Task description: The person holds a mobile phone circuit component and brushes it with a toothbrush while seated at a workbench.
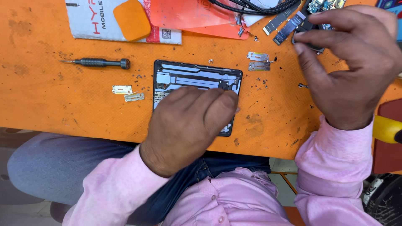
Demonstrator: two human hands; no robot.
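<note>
An opened dark phone frame (pixel 197 77) lies flat on the orange work mat (pixel 63 109), its inner metal parts showing. My left hand (pixel 188 123) rests palm-down on its near half, fingers curled together, holding it in place. My right hand (pixel 347 62) hovers at the upper right, thumb and fingers pinched on a small dark part (pixel 307 42) next to two flex cables (pixel 284 21). Two small metal brackets (pixel 258 61) lie between the hands.
A black screwdriver (pixel 98 62) lies at the left, with two more metal brackets (pixel 127 93) below it. A white packet (pixel 96 21), an orange pad (pixel 132 19), red plastic sheets (pixel 192 14) and black cables (pixel 255 6) crowd the far edge. Tiny screws are scattered about.
</note>
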